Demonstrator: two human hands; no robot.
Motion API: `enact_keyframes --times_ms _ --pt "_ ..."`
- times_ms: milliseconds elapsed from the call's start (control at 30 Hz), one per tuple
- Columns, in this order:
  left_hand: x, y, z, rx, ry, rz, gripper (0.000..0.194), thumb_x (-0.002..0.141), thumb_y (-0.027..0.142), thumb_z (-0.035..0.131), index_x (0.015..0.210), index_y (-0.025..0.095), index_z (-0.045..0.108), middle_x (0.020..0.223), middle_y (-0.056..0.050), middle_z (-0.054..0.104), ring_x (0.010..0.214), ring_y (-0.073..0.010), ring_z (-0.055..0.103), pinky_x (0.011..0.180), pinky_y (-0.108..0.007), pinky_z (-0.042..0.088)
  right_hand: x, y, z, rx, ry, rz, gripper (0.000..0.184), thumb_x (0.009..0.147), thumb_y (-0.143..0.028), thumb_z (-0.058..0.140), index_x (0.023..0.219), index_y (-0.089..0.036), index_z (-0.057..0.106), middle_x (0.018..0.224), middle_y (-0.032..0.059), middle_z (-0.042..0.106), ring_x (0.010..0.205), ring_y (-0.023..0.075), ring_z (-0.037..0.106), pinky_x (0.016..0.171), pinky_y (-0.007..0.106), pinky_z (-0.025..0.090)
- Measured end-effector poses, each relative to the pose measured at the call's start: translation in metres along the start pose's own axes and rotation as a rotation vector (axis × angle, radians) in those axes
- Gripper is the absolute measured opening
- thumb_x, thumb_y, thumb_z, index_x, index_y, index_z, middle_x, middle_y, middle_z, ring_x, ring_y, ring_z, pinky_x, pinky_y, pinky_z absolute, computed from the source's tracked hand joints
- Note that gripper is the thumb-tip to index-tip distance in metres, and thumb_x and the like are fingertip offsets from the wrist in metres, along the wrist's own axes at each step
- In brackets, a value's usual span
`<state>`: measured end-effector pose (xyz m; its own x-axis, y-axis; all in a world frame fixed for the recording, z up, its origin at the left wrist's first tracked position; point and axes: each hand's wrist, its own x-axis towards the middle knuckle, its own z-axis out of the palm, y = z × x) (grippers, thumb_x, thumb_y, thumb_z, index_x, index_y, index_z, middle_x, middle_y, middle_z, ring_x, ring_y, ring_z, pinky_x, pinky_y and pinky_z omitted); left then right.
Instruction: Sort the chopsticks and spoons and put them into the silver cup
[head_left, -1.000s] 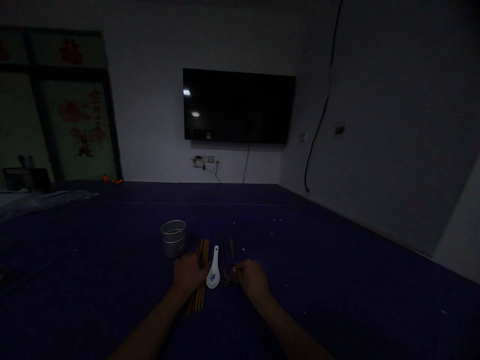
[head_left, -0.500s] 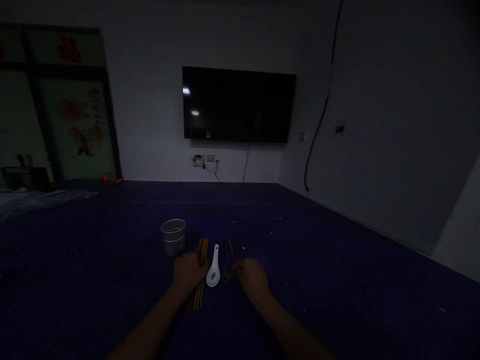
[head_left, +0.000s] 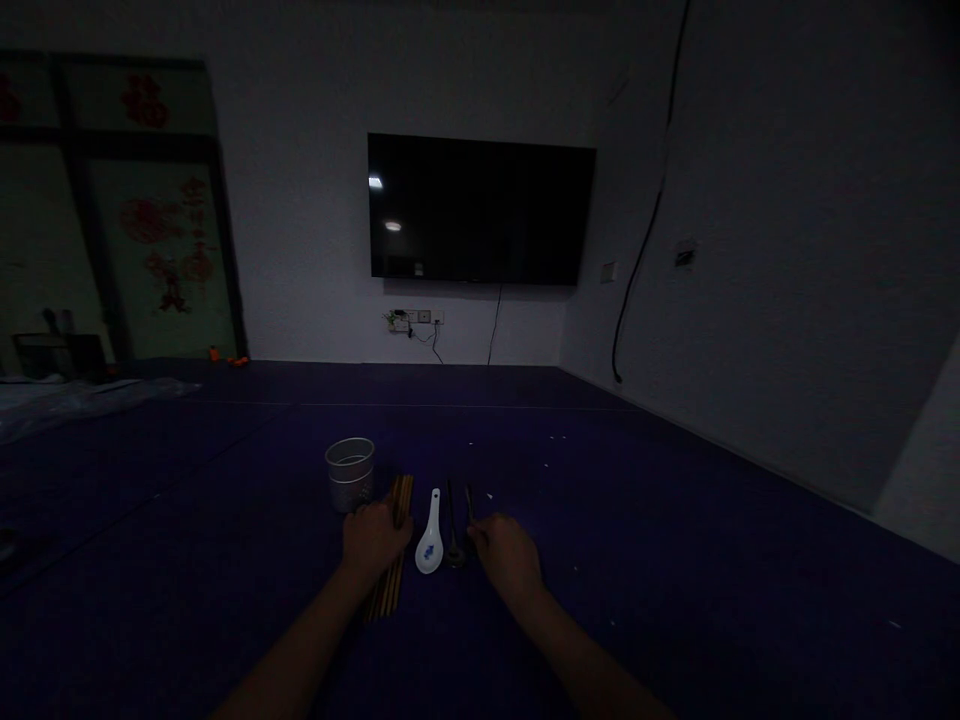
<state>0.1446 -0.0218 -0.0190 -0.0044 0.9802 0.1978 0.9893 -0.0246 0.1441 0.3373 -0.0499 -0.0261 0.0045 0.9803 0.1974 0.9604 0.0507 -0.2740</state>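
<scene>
Chopsticks (head_left: 390, 590) of slender yellow-brown wood lie left under left hand (head_left: 376, 540), grip around them, apparently to stop spreading; right hand (head_left: 507, 556), grip narrow, pinches thin dark metal utensil (head_left: 470, 499), seemingly to hold it straight, right of dark round-bowled metal spoon (head_left: 455, 555).

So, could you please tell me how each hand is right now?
Left hand: closed on the chopsticks.
Right hand: fingers closed on the rightmost dark utensil.
</scene>
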Motion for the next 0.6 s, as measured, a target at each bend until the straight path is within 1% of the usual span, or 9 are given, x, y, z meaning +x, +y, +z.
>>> enact_keyframes --times_ms 200,400,600 --pt "0.0006 -0.0010 -0.0012 0.009 -0.023 -0.014 0.044 0.081 0.047 0.040 0.108 0.019 0.062 0.100 -0.012 0.071 0.093 -0.0263 0.065 0.075 -0.034 0.045 -0.0004 -0.0006 -0.0014 -0.006 -0.006 -0.012 0.026 0.091 -0.031 0.048 0.089 -0.022 0.073 0.094 0.0088 0.070 0.087 0.0191 0.066 0.069 0.025 0.043" --pt "0.0006 -0.0024 -0.0004 0.006 -0.016 -0.006 0.046 0.082 0.047 0.039 0.113 0.019 0.060 0.099 -0.013 0.071 0.091 -0.0270 0.065 0.075 -0.035 0.045 0.0009 0.0002 -0.0001 0.005 -0.035 -0.039 0.022 0.089 -0.027 0.051 0.095 -0.025 0.072 0.096 0.0075 0.069 0.089 0.0186 0.065 0.070 0.024 0.042" --pt "-0.0023 -0.0007 -0.0048 0.009 -0.005 -0.022 0.052 0.081 0.051 0.041 0.118 0.018 0.057 0.100 -0.014 0.070 0.096 -0.0287 0.064 0.078 -0.037 0.044 0.0010 -0.0010 -0.0019 0.003 -0.058 -0.047 0.026 0.087 -0.021 0.049 0.099 -0.027 0.071 0.097 0.0073 0.068 0.089 0.0183 0.065 0.069 0.023 0.042"
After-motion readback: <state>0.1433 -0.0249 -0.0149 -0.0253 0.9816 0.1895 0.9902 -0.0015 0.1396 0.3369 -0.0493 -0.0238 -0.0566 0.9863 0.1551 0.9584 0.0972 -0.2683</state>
